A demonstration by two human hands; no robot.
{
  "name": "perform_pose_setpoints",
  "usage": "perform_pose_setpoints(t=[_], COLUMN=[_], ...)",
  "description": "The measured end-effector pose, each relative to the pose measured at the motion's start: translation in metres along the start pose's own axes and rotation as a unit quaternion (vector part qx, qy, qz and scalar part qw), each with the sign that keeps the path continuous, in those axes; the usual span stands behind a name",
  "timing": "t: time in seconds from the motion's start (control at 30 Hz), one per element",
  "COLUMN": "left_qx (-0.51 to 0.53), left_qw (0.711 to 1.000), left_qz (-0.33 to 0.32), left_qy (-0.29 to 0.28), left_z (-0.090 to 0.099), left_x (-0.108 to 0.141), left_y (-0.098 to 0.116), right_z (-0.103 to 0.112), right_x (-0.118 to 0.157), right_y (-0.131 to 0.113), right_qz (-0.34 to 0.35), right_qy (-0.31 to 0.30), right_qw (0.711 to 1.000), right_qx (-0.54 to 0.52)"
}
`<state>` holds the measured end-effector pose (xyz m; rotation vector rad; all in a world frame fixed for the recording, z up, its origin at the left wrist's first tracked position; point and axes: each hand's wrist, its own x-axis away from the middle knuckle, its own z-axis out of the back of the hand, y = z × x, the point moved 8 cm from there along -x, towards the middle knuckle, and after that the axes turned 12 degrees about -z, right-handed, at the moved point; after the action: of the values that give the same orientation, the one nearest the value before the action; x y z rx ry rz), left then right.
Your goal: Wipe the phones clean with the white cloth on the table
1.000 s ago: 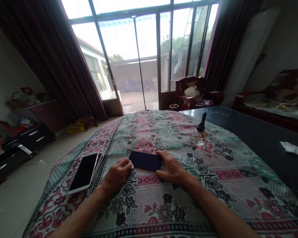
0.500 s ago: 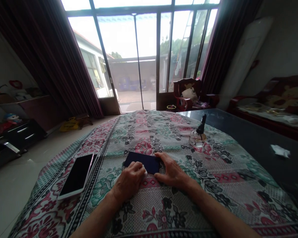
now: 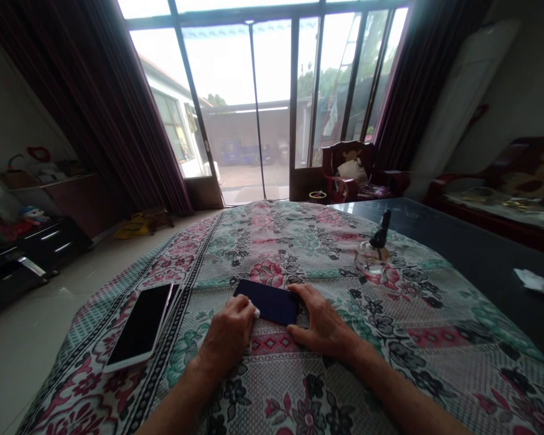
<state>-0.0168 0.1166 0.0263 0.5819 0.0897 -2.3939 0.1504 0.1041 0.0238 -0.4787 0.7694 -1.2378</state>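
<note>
A dark blue phone [image 3: 276, 307] lies flat on the patterned tablecloth in front of me. My left hand [image 3: 230, 324] is closed on a small white wad of tissue [image 3: 255, 310], pressed against the left end of the phone. At the other end, my right hand [image 3: 323, 321] holds the phone by its short edge, with the thumb at the near corner and the fingers at the far one. Off to the left rests a larger white device with a black screen [image 3: 140, 326]; a second thin item is partly hidden beneath it.
A clear glass bottle [image 3: 372, 258] with a black top stands on the floral tablecloth [image 3: 299, 393], right of and beyond my hands. A crumpled white tissue [image 3: 535, 282] lies on the dark tabletop [image 3: 439, 235]. Beyond are a wooden chair [image 3: 333, 166] and glass doors.
My left hand with the tissue has slid left, from the middle of the phone to its left end. My right hand stays at the right end. The view has shifted slightly.
</note>
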Motion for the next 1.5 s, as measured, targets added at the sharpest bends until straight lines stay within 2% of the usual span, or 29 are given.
perform_pose_setpoints(t=[0.1, 0.17, 0.27, 0.43, 0.53, 0.73, 0.97, 1.17, 1.23, 1.43, 1.5], left_qx=[0.027, 0.044, 0.055, 0.025, 0.008, 0.008, -0.004, 0.001, -0.003, -0.049, -0.058], left_qw=[0.998, 0.997, 0.997, 0.999, 0.999, 0.999, 0.997, 0.999, 0.999, 0.993, 0.992], left_qz=[-0.050, -0.061, -0.044, 0.021, 0.045, 0.031, 0.071, 0.030, 0.028, 0.100, 0.109], left_qy=[-0.030, -0.034, -0.027, -0.001, 0.011, 0.004, 0.008, -0.034, -0.045, -0.038, -0.040], left_z=[-0.006, -0.007, -0.004, 0.005, 0.009, 0.006, 0.009, -0.001, -0.002, 0.006, 0.005], left_x=[-0.009, -0.012, -0.011, -0.002, 0.001, -0.004, 0.001, -0.009, -0.011, -0.005, -0.009], left_y=[0.024, 0.029, 0.017, -0.029, -0.044, -0.033, -0.053, -0.020, -0.016, -0.049, -0.053], right_z=[0.000, 0.000, 0.000, 0.000, 0.000, 0.000, 0.003, 0.003, 0.002, 0.000, 0.000], right_x=[0.000, 0.000, 0.001, 0.001, 0.000, -0.001, -0.003, -0.002, -0.001, -0.002, -0.001], right_y=[-0.002, -0.003, -0.003, -0.003, -0.003, -0.004, -0.005, -0.005, -0.005, -0.003, -0.002], right_qz=[0.002, 0.004, 0.003, 0.003, -0.001, 0.006, 0.016, 0.023, 0.024, 0.029, 0.027], right_qy=[0.000, 0.002, 0.001, 0.003, 0.002, -0.005, -0.010, -0.009, -0.009, -0.003, 0.001], right_qw=[1.000, 1.000, 1.000, 1.000, 1.000, 1.000, 1.000, 1.000, 1.000, 1.000, 1.000], right_qx=[0.002, 0.004, 0.005, 0.002, 0.003, 0.006, 0.013, 0.008, 0.006, 0.005, 0.006])
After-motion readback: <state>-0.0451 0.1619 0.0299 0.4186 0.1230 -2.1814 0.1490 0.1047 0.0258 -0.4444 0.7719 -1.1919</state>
